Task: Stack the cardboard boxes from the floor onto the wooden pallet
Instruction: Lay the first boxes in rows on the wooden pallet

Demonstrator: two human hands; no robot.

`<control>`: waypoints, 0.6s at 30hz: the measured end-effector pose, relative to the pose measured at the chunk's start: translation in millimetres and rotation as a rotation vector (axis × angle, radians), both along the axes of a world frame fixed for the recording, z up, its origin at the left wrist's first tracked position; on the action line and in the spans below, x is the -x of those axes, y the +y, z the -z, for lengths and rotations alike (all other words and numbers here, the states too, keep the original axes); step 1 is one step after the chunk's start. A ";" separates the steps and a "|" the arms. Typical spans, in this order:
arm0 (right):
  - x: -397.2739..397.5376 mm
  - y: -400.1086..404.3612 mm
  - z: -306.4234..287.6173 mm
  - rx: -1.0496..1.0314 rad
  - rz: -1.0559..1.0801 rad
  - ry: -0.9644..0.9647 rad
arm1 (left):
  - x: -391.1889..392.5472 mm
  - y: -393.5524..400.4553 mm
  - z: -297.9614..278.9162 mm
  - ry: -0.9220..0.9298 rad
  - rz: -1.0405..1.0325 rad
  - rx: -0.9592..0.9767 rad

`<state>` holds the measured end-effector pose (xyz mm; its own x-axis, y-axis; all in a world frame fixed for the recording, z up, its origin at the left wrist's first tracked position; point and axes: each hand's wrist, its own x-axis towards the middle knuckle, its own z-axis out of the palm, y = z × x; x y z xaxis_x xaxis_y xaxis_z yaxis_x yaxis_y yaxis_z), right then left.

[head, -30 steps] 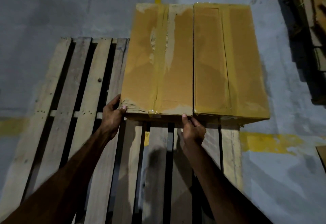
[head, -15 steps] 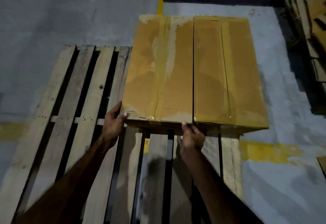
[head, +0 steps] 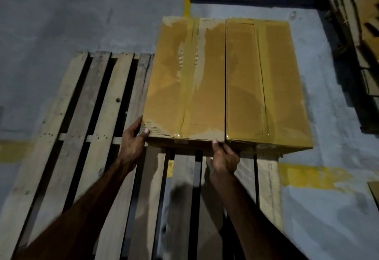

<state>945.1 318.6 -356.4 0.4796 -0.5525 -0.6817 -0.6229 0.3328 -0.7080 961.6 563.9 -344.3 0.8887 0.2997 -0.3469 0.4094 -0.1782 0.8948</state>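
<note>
Gripping the left box (head: 184, 83) at its near corners, left hand (head: 132, 143) and right hand (head: 224, 158) hold it on the pallet (head: 98, 120), flush against the right box (head: 264, 83); bare slats lie open leftward

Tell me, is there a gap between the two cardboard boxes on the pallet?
No, the left box sits flush against the right box, with only a thin dark seam between them.

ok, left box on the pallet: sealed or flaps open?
Sealed. The left box has its top flaps flat and closed, with tape running down the centre seam and over its near edge. The tape looks wrinkled and patchy.
</note>
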 end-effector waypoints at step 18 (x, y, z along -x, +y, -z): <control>9.5 -13.5 -7.0 0.146 -0.098 0.028 | 3.7 -9.7 -1.1 -0.015 -0.026 -0.095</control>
